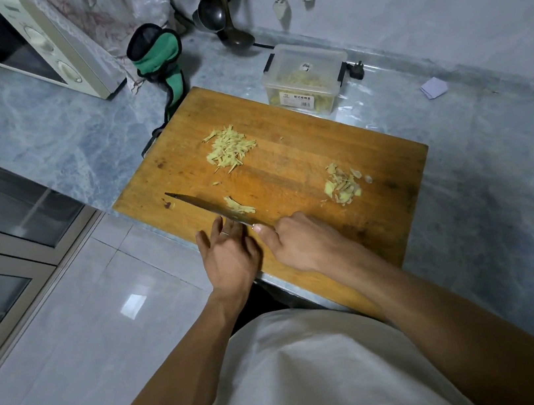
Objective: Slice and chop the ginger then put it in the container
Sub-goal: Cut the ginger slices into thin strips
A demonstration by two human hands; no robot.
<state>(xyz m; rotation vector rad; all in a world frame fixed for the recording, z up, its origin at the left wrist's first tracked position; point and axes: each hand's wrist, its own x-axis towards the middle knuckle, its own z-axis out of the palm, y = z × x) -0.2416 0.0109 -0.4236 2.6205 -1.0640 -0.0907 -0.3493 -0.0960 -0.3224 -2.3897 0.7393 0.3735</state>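
A wooden cutting board (287, 164) lies on the grey marble counter. A pile of thin ginger strips (230, 149) sits toward its far side, a pile of ginger slices (342, 184) at the right, and a small strip cluster (240, 207) beside the knife blade (197, 206). My right hand (302, 242) grips the knife handle, the blade pointing left across the board's near edge. My left hand (230, 253) is next to the blade with fingers extended, fingertips at the blade's back. A clear plastic container (306, 78) holding some ginger stands past the board's far corner.
A microwave (37, 45) stands at the far left. A green and black cloth item (162, 65) lies by the board's far left edge. Ladles (224, 18) hang on the wall. A plug (355, 70) and folded paper (434, 88) lie right of the container.
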